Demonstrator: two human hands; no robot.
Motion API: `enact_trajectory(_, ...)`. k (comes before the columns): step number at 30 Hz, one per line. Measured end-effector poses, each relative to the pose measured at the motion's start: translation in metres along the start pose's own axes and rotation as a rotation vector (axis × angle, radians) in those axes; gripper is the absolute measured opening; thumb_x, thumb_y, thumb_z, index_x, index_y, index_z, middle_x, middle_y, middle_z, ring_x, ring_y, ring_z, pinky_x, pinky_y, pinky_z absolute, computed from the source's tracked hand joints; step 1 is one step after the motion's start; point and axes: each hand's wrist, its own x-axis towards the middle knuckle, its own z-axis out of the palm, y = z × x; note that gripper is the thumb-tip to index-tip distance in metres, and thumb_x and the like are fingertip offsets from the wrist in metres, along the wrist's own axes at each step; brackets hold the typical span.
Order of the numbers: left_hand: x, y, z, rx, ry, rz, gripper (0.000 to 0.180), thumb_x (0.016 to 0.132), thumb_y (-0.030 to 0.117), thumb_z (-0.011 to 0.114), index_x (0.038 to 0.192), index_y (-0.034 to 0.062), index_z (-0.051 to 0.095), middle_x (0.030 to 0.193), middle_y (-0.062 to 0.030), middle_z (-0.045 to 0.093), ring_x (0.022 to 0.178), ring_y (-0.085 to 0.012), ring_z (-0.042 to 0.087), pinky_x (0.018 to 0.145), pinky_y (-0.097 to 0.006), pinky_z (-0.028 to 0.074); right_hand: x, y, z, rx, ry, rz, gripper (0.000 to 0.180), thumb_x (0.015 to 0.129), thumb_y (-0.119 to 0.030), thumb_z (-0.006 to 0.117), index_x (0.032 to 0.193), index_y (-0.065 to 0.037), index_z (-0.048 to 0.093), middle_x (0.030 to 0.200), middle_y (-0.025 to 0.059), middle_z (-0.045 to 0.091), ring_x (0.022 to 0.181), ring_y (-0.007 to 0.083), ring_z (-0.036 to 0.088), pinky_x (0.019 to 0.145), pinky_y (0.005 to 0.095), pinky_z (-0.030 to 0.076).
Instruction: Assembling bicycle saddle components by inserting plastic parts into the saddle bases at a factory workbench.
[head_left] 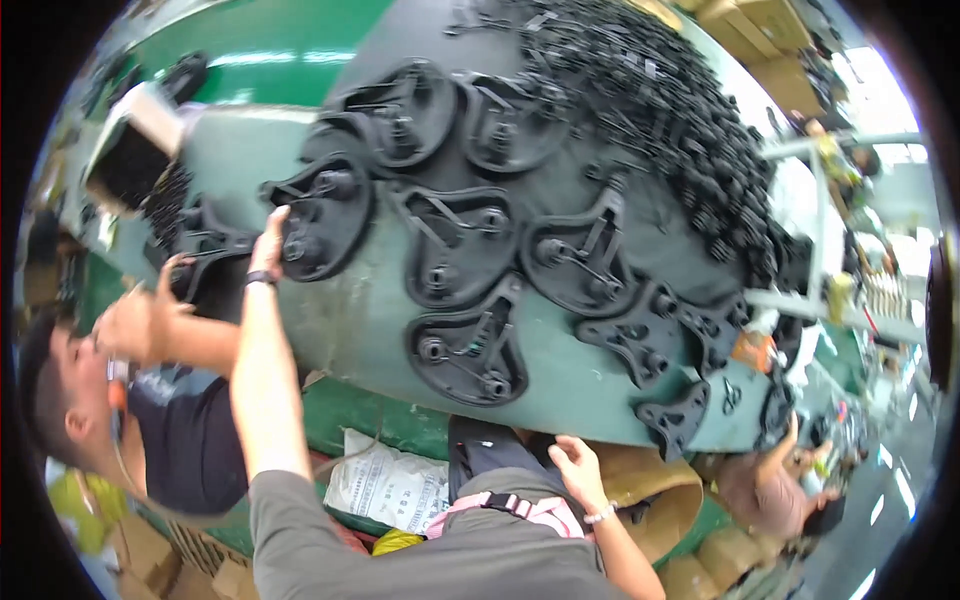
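My left arm stretches forward over the table, and my left hand (268, 248) grips the near-left edge of a black rounded-triangular plastic shell (345, 235) with round fittings inside. Some of its fingers are hidden by the shell. Low by the table's front edge, my right hand (578, 470) is empty, its thumb and fingers apart. Several similar shells lie on the table with their hollow sides up, among them a middle shell (460, 245), a front shell (468, 350) and a right shell (580, 245). Metal rods and springs show inside them.
A large heap of small black parts (660, 110) covers the table's far right. Three-armed black brackets (640, 340) lie at the right. A co-worker (170, 400) sits close on my left with a tool. Another person (775, 490) works at the right. A cardboard drum (660, 495) stands beside me.
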Motion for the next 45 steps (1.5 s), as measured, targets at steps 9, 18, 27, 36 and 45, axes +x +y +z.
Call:
enact_trajectory(9, 0.000, 0.006, -0.028, 0.456, 0.611, 0.448, 0.076, 0.090, 0.051, 0.075, 0.133, -0.0097, 0.058, 0.131, -0.0195, 0.065, 0.119, -0.0278, 0.062, 0.103, -0.039, 0.048, 0.112, -0.013, -0.064, 0.242, 0.256, -0.112, 0.016, 0.097, -0.011, 0.068, 0.106, 0.001, 0.066, 0.090, 0.0048, 0.070, 0.077, 0.0100, 0.063, 0.069, 0.0269, 0.052)
enact_trajectory(18, -0.214, -0.202, 0.139, 0.347, 0.421, 0.536, 0.032, 0.100, 0.019, 0.066, 0.122, -0.0014, 0.056, 0.107, -0.0071, 0.061, 0.101, -0.0173, 0.058, 0.094, -0.034, 0.048, 0.141, -0.098, -0.043, -0.274, -0.008, -0.437, 0.042, 0.090, -0.025, 0.073, 0.121, 0.002, 0.067, 0.097, 0.0121, 0.072, 0.086, 0.0196, 0.068, 0.082, 0.0325, 0.055)
enact_trajectory(27, -0.262, -0.306, 0.160, 0.024, 0.242, 0.045, 0.070, 0.091, 0.026, 0.078, 0.149, 0.0017, 0.046, 0.117, -0.0058, 0.068, 0.087, -0.0137, 0.064, 0.068, -0.028, 0.052, 0.160, -0.082, 0.068, -0.409, -0.326, -0.352, 0.078, 0.087, -0.024, 0.069, 0.153, 0.004, 0.038, 0.131, 0.0291, 0.064, 0.120, 0.0352, 0.065, 0.104, 0.0388, 0.048)
enact_trajectory(36, -0.360, -0.355, 0.096, -0.276, 0.177, -0.203, 0.053, 0.088, 0.022, 0.078, 0.133, 0.0075, 0.053, 0.120, -0.0065, 0.066, 0.104, -0.0195, 0.068, 0.088, -0.036, 0.057, 0.106, -0.074, 0.085, -0.686, -0.542, -0.532, 0.073, 0.087, -0.026, 0.069, 0.151, -0.004, 0.042, 0.128, 0.0302, 0.063, 0.118, 0.0452, 0.063, 0.103, 0.0472, 0.050)
enact_trajectory(45, -0.312, -0.268, 0.061, -0.415, 0.368, 0.094, 0.037, 0.091, 0.030, 0.072, 0.122, 0.0123, 0.062, 0.110, 0.0006, 0.068, 0.094, -0.0130, 0.065, 0.080, -0.032, 0.054, 0.106, -0.120, 0.148, -0.280, -0.552, -0.519, 0.071, 0.095, -0.028, 0.071, 0.152, 0.001, 0.041, 0.143, 0.0194, 0.057, 0.129, 0.0274, 0.057, 0.107, 0.0385, 0.047)
